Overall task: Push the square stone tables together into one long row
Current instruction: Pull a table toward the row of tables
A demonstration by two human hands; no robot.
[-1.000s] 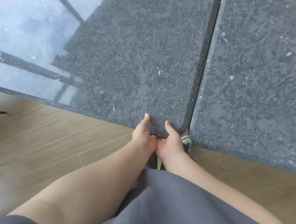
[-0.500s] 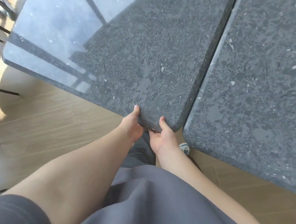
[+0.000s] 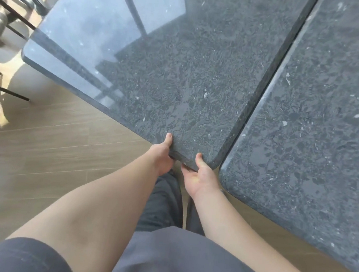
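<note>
Two dark speckled stone tables fill the upper part of the view. The left table (image 3: 180, 74) lies beside the right table (image 3: 320, 118), with only a narrow dark seam between their long edges. My left hand (image 3: 161, 156) grips the left table's near edge close to its rounded corner, thumb on top and fingers hidden underneath. My right hand (image 3: 201, 177) holds the same edge just right of it, thumb up on the rim and fingers under the slab. The right table's near corner sits slightly closer to me than the left one's.
Light wooden floor (image 3: 63, 146) spreads below the tables. Thin black chair legs (image 3: 5, 92) and a pale seat stand at the far left, near the left table's outer corner. My grey clothing fills the bottom of the view.
Both hands keep their hold on the left table's near edge. The view has swung, so more of the table's left corner and the chairs beyond it now show. The seam still looks narrow.
</note>
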